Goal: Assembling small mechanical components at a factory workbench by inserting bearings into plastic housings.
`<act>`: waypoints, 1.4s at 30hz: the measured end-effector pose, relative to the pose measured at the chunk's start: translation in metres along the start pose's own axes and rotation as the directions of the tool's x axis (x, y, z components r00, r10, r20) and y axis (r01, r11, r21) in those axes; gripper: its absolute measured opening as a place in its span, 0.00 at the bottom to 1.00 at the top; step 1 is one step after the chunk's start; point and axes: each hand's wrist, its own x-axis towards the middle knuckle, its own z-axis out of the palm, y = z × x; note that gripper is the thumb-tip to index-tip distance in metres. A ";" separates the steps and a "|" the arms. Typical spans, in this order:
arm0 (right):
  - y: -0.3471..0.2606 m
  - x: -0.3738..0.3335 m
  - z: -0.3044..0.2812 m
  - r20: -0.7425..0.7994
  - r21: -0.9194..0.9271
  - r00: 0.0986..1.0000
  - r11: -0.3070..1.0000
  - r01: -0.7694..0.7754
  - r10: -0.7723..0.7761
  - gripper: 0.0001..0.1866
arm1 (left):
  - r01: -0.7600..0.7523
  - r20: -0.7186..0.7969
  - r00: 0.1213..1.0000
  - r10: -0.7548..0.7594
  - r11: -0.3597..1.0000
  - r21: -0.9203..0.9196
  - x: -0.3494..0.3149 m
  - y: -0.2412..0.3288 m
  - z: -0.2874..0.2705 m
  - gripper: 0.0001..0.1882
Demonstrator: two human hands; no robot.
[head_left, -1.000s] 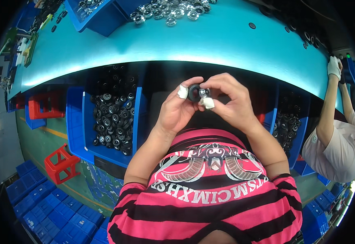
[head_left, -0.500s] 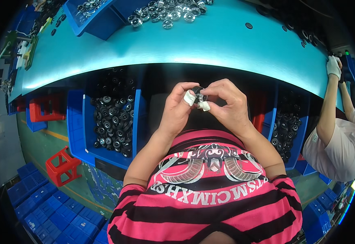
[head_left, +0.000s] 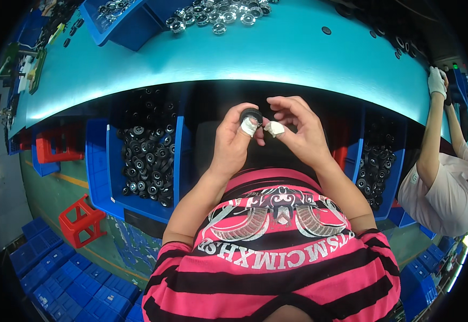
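Observation:
A small black ribbed wheel (head_left: 251,114) sits between the thumb and fingers of my left hand (head_left: 230,144), above my lap and just below the table's near edge. White wrapping covers that thumb's tip. Beside it my right hand (head_left: 306,137) is open, its fingers spread and curved, with nothing visible between them. Its thumb carries a white wrap (head_left: 274,128) too, close to the wheel. The side of the wheel facing away from me is hidden.
Blue bins full of black wheels stand left (head_left: 149,161) and right (head_left: 374,169) of me. Clear wheels (head_left: 219,28) and a blue bin (head_left: 101,36) lie on the turquoise table (head_left: 234,61). Red stools (head_left: 81,220) stand left. A co-worker's gloved hand (head_left: 436,83) is at far right.
My right hand has let go of the wheel, and its fingers have opened and lifted away. The wheel has turned, its black ribbed tyre now showing in my left hand.

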 end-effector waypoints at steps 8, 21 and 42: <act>0.006 -0.009 0.013 0.128 0.057 0.989 0.995 -0.086 0.078 0.18 | -0.032 0.037 0.999 0.030 0.998 0.059 -0.004 -0.001 0.005 0.14; 0.023 -0.008 0.016 0.065 0.059 0.992 0.992 -0.112 0.109 0.17 | 0.010 0.072 0.997 -0.015 0.997 0.072 0.001 -0.023 -0.011 0.17; 0.046 -0.017 0.022 -0.097 -0.055 0.995 0.998 -0.022 0.016 0.17 | -0.031 -0.128 0.991 0.050 0.989 0.146 0.002 -0.029 0.004 0.13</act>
